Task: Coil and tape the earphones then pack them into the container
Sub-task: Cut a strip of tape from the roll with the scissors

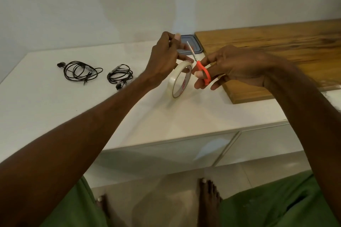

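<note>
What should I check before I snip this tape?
1. Roll steadied: the left hand grips the tape roll: ok.
2. Scissors in hand: the right hand holds the orange scissors, blades pointing up beside the roll: ok.
3. Strip pulled out: the left fingers are raised above the roll, but the clear tape hardly shows: cannot tell.
4. Blades across the strip: cannot tell.
5. Earphones ready: two black coils, the far-left earphones and the nearer earphones, lie on the white table, left of the hands: ok.
6. Container open for packing: it looks lidded and is partly hidden behind the hands: cannot tell.
</note>
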Demonstrator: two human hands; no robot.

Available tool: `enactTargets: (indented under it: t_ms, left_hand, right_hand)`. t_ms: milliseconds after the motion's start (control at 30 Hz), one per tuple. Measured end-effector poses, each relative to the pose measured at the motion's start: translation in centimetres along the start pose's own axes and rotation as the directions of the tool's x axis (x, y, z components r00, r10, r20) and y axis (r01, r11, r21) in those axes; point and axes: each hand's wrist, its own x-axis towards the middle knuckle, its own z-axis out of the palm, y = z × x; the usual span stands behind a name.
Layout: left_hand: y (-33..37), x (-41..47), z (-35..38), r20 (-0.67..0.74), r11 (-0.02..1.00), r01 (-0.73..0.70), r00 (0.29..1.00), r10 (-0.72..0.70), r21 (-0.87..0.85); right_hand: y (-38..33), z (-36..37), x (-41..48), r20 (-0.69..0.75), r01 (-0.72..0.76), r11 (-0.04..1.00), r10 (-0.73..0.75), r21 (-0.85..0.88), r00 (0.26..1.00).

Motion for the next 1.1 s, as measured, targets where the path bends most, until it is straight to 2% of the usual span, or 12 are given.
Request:
enactTargets:
  t_ms: [133,200,267,400,533,733,800,867,933,1033,1067,1100]
  left_hand:
    - [-0.4,0.3,-0.3,0.003,0.996,0.066,0.998,-0.066,-0.063]
    - [-0.4,0.2,-0.3,0.02,0.992,0.081,0.997,-0.079,-0.101]
    - [-0.5,0.0,-0.2,0.035,0.988,0.093,0.995,-0.089,-0.127]
    - [-0.7,-0.4,0.0,0.037,0.987,0.102,0.995,-0.098,-0.123]
    - [-0.4,-0.4,0.1,-0.008,0.99,0.115,0.993,-0.116,-0.078]
    - [0.0,-0.9,1.2,-0.044,0.99,0.142,0.989,-0.143,-0.021]
    - [0.3,-1.1,1.7,-0.058,0.989,0.145,0.988,-0.145,-0.005]
    - [0.6,-1.1,1.7,-0.077,0.99,0.135,0.988,-0.132,0.037]
    - [0.9,-1.2,1.2,-0.084,0.991,0.126,0.989,-0.122,0.037]
    - [1.2,-1.6,0.1,-0.076,0.992,0.126,0.989,-0.124,0.024]
    - [1.3,-1.9,-0.4,-0.065,0.991,0.132,0.989,-0.13,0.028]
    - [1.5,-2.3,-0.8,-0.045,0.989,0.143,0.989,-0.141,0.029]
  right_hand:
    - [-0.3,0.2,-0.3,-0.095,-0.052,0.999,0.051,-0.007,0.994]
    - [-0.2,0.3,0.1,-0.284,-0.137,0.989,0.115,-0.057,0.952]
    - [0.3,1.1,0.8,-0.485,-0.293,0.94,0.175,-0.177,0.857]
    - [1.8,3.4,2.0,-0.653,-0.368,0.833,0.01,-0.414,0.757]
    - [2.1,4.2,2.5,-0.673,-0.348,0.768,-0.142,-0.538,0.726]
    - [1.5,3.5,2.6,-0.535,-0.316,0.764,-0.046,-0.563,0.844]
    - [1.5,3.2,2.7,-0.525,-0.32,0.754,-0.039,-0.574,0.85]
    - [1.4,2.8,2.3,-0.577,-0.324,0.759,-0.082,-0.564,0.813]
    - [1.2,2.1,1.6,-0.678,-0.337,0.771,-0.162,-0.54,0.717]
    - [0.4,1.3,0.1,-0.785,-0.2,0.862,-0.297,-0.465,0.544]
    - [0.0,1.3,-0.2,-0.789,-0.068,0.915,-0.302,-0.397,0.535]
    - [-0.5,1.7,-0.5,-0.775,0.069,0.954,-0.277,-0.291,0.569]
